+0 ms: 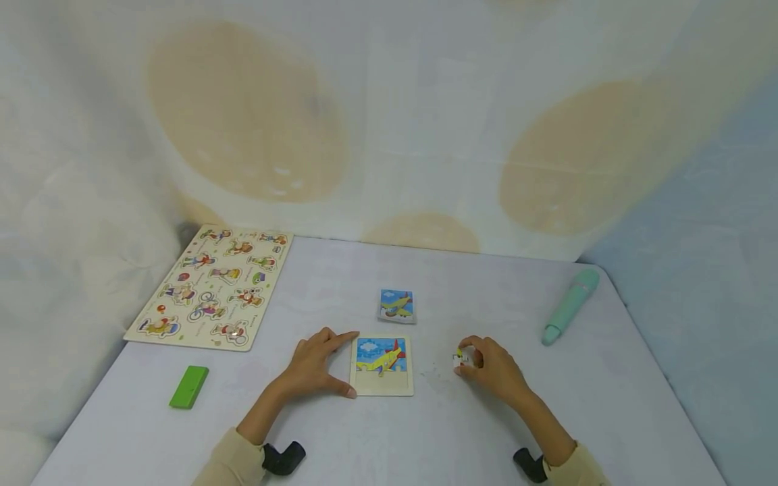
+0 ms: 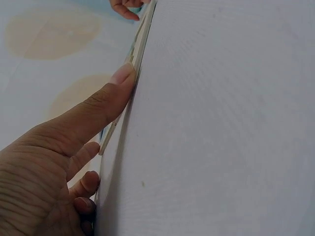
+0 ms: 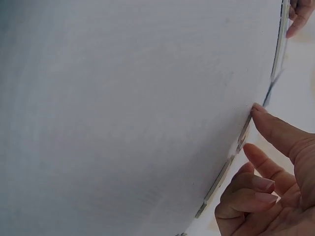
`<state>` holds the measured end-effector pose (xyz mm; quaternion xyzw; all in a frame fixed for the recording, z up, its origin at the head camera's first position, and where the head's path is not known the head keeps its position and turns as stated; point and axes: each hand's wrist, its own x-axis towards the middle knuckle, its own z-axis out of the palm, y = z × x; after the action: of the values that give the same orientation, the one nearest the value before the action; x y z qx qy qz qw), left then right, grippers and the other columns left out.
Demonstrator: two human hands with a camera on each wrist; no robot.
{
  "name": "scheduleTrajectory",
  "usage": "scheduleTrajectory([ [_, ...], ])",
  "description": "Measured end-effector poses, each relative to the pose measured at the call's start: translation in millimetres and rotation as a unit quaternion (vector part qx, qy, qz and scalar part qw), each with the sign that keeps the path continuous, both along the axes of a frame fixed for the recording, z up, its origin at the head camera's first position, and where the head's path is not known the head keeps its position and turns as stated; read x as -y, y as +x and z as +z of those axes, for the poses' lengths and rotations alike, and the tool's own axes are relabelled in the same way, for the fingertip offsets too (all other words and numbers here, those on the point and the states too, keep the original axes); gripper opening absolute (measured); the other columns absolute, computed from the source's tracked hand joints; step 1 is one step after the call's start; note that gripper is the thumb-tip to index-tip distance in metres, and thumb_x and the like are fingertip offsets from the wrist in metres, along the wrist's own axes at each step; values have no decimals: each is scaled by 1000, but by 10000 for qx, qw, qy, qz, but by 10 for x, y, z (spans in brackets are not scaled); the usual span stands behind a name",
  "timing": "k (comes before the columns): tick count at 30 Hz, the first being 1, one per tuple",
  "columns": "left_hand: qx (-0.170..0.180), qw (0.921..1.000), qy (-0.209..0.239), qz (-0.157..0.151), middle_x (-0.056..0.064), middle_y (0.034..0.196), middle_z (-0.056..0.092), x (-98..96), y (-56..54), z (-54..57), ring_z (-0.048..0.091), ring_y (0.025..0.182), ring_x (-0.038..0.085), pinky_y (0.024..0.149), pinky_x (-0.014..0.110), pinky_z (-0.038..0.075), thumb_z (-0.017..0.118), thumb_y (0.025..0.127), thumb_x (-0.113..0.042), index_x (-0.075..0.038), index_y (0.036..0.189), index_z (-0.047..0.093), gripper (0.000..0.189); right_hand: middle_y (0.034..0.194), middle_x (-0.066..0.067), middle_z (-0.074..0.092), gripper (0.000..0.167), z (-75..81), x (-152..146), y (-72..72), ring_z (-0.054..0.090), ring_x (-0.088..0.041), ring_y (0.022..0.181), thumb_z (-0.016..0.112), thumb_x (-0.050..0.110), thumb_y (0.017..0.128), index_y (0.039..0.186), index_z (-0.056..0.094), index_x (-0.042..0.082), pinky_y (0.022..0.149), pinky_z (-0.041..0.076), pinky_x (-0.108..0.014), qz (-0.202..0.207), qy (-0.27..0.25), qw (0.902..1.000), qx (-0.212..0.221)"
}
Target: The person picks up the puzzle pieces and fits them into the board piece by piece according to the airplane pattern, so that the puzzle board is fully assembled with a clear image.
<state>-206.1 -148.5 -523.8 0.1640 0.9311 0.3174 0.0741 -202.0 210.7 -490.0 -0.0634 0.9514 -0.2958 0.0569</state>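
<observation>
A small jigsaw puzzle tray point(image 1: 383, 387) with a pale rim lies in the middle of the table, its upper part filled with an airplane picture against blue sky. My left hand point(image 1: 315, 368) is at its left side, straight index finger touching the top corner and thumb at the bottom corner. To the right of the tray, my right hand point(image 1: 495, 370) pinches a small white-and-yellow puzzle piece point(image 1: 458, 359) between thumb and index finger, low over the table. The left wrist view shows the left thumb point(image 2: 115, 88) against the tray's edge.
Behind the tray lies a small stack with a matching airplane picture point(image 1: 397, 306). A large wooden picture board point(image 1: 209, 287) is at the back left, with a green block point(image 1: 189, 387) in front of it. A mint-green pen-shaped object point(image 1: 570, 307) lies at the right.
</observation>
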Motion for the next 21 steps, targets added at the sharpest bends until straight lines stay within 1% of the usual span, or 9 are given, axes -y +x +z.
scheduleTrajectory([
  [4,-21,10000,37,-7,-4,90,38,0,0,6,35,79,12,71,33,24,93,52,-54,-29,145,52,104,76,-2,46,31,-13,-1,-3,42,-15,68,81,15,81,109,68,10,57,34,-27,0,60,10000,-32],
  [7,-25,10000,43,11,-4,89,38,-3,2,13,35,79,12,71,33,24,93,52,-53,-29,144,53,103,76,-1,46,31,-19,16,6,41,-13,67,82,17,80,107,69,9,56,34,-26,47,273,9994,-209],
  [10,-24,10000,27,31,-4,89,38,-4,5,19,35,79,12,71,33,24,94,52,-52,-29,144,53,104,78,0,46,31,-21,43,28,41,-11,63,83,20,79,104,70,6,53,34,-24,186,608,9966,-524],
  [13,-22,10000,43,35,-4,89,38,-4,8,27,35,79,12,71,33,24,94,52,-51,-28,145,53,103,78,2,47,33,-21,64,54,41,-9,58,84,23,78,101,71,4,50,34,-22,309,945,9911,-881],
  [18,-1,10000,66,26,-4,89,39,-4,7,28,35,79,12,71,33,23,93,53,-51,-28,144,53,103,76,3,46,37,-44,68,70,37,-7,55,86,25,74,100,73,3,48,32,-21,379,1249,9821,-1359],
  [21,2,10000,56,6,-4,89,39,-6,3,20,35,80,12,71,33,23,93,53,-53,-28,144,53,103,75,4,46,36,-60,62,75,36,-5,55,87,24,73,98,73,3,47,32,-20,404,1275,9775,-1632],
])
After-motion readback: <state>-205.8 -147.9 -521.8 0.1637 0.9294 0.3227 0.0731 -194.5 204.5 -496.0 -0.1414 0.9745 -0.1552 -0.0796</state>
